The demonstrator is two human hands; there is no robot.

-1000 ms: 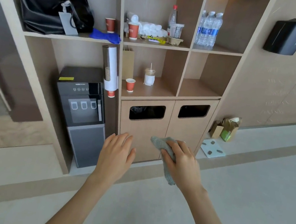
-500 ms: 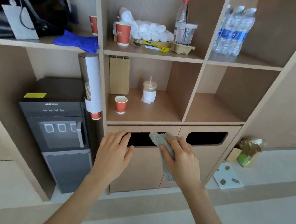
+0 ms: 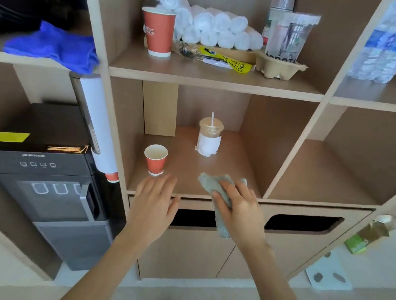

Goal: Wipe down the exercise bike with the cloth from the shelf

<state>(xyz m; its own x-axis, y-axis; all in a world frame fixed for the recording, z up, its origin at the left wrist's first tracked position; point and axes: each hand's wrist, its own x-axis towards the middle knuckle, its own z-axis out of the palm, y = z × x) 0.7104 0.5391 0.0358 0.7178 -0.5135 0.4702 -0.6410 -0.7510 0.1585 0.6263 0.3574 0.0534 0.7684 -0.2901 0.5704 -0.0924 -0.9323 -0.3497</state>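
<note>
Holding: our right hand (image 3: 241, 213) has its fingers (image 3: 220, 202) clamped on the grey cloth (image 3: 215, 184), one end bunched above the knuckles and the other end hanging below the palm.
Cloth position: it sits at the front lip of the middle shelf (image 3: 236, 155), partly over the shelf board and partly in front of the dark bin slot (image 3: 195, 218) below.
Left hand: our left hand (image 3: 154, 202) hovers empty with its fingers apart and flat, just below the small red cup (image 3: 155, 159) and not touching it.
What has changed: a second ago we stood further back with the cloth held low in front of the cabinet doors; now we are close in, and both hands have risen to shelf height.
What it means: we judge the wiping is over and the cloth is being brought back to its shelf; no exercise bike is in view, so we cannot check the wipe itself.
Neighbours: the lidded drink (image 3: 209, 136) with a straw stands behind the cloth, well clear; the red cup is near on the left.
Next move: lay the cloth on the bare board between the cup and the shelf's right wall, then let go.
Risk: the hanging end may drag off the edge or fall toward the bin slot; our left hand could knock the light cup.
</note>
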